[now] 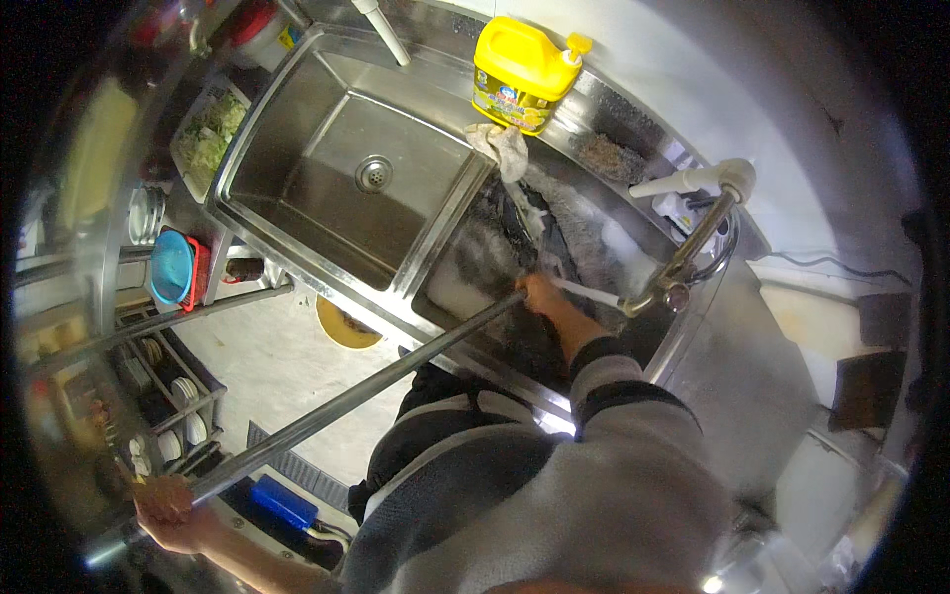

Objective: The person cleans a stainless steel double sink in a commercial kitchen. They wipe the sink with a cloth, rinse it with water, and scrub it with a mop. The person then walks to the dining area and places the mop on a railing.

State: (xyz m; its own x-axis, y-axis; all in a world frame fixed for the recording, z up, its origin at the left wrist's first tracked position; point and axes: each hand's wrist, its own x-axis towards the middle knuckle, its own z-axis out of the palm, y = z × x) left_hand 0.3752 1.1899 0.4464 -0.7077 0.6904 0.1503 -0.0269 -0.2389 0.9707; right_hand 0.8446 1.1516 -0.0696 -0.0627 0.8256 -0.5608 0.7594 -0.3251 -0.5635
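A long metal pole (356, 397) crosses the view from lower left to the right sink basin (453, 241). My left hand (172, 512) is closed around it near its lower-left end. Over the basin, my right hand (545, 297) grips the same pole near its other end. Beyond that hand lie dark, wet strips (519, 215), which look like a mop head; their join to the pole is hidden. White foam or splashing water surrounds them. A faucet's white spout (594, 292) points in toward my right hand. A wet pale cloth (508, 152) hangs over the divider's far end.
The left steel basin (312, 163) has a round drain (373, 174). A yellow detergent jug (519, 70) stands on the back ledge, near a scouring pad (612, 157). At left are a blue bowl (172, 266), a crate of greens (211, 141) and racked dishes (185, 393). A yellow basin (345, 323) sits below.
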